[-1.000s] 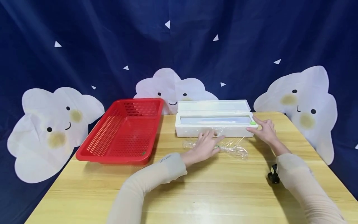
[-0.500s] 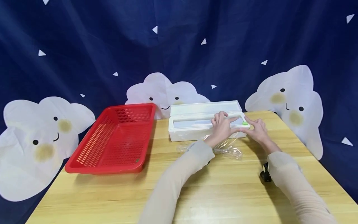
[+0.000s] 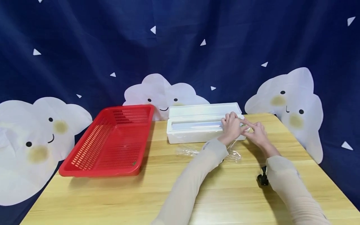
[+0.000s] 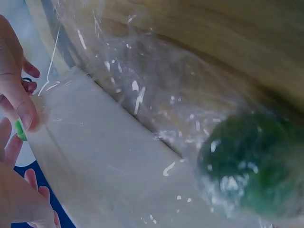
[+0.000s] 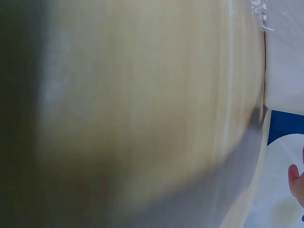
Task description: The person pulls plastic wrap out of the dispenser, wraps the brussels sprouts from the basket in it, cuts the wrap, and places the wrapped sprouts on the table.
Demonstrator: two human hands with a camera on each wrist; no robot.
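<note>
A long white cling film box [image 3: 191, 136] stands on the table with its lid raised and the film roll inside. At its right end, the left hand [image 3: 231, 126] pinches the green slide cutter [image 4: 20, 129], mostly hidden by fingers in the head view. The right hand [image 3: 258, 135] grips that same end, its thumb [image 4: 29, 118] at the front rim. Clear cling film [image 3: 187, 152] hangs down the box's front and lies crumpled on the table. In the left wrist view a round green thing [image 4: 251, 164] sits wrapped in the film; the left forearm hides it in the head view.
A red plastic basket [image 3: 137, 150] stands on the left of the wooden table [image 3: 118, 200], a small green scrap [image 3: 134, 163] on it. A black device [image 3: 262, 178] is at the right wrist. Behind hangs a blue cloth [image 3: 180, 40] with clouds.
The left hand has moved from the wrapped thing up and right to the box's right end, and now meets the slide cutter. The right hand stays there. The head view has shifted slightly.
</note>
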